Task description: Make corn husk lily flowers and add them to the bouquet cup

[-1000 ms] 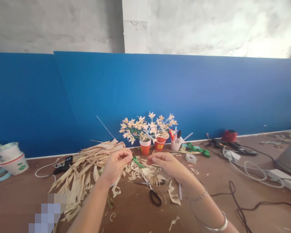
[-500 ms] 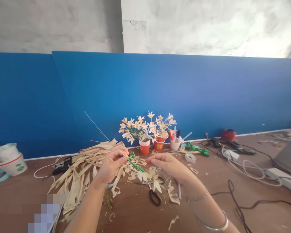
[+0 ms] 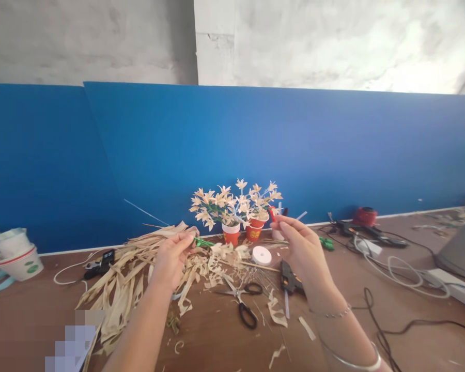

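My left hand is closed in a pinch on a thin green-wrapped flower stem, which points right toward pale curled petals or husk pieces. A thin pale wire sticks out up and to the left beyond this hand. My right hand is raised on the right, thumb and forefinger pinched together beside a red object at the pen cup; what the fingers hold, if anything, I cannot make out. Below, between the hands, black-handled scissors lie with blades apart.
Two red cups of cream paper-like flowers stand by the blue partition. Dried husk strips heap at left. A white tape roll and a black glue gun lie near my right hand. Cables run across the right side.
My right hand has moved right and up, away from the stem, uncovering the tape roll and glue gun. My left hand has shifted slightly left, turning the stem and lowering the wire.
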A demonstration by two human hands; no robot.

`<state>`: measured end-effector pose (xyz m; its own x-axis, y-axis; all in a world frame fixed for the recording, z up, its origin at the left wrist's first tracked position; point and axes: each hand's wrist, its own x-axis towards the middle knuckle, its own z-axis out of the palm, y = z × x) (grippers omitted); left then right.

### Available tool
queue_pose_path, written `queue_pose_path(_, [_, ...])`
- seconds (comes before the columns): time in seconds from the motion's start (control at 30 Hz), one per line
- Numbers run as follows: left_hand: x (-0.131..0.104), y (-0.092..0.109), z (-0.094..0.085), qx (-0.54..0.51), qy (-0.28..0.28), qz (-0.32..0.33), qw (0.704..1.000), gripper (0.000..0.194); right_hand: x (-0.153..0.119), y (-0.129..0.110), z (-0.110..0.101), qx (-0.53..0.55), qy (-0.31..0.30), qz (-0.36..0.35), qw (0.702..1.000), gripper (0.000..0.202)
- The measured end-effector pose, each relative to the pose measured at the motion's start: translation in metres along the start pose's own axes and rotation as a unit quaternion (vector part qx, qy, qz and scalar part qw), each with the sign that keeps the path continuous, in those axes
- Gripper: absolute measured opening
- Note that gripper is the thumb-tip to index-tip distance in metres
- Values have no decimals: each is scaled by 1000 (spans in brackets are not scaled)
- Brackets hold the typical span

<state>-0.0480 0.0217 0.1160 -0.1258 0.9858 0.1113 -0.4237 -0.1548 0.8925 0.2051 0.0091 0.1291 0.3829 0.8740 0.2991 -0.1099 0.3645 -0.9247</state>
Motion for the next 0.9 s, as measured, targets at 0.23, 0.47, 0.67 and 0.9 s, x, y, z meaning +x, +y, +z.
queue_pose_path(0.23, [3,-4,8,-180,112,-169,962,21,-4,0,5,1,-33,20,999,25])
queue_pose_path(0.47, [1,-8,14,-197,118,-188,955,20,-11,7,14,-48,-100,57,992,33])
queue_pose_path(0.67, [0,-9,15,-191,133,-173,957,19,-11,10,14,-66,-110,50,990,33])
queue_pose_path(0.9, [0,-17,14,-113,117,-110,981,13,-12,7,13,-110,-87,-5,990,28])
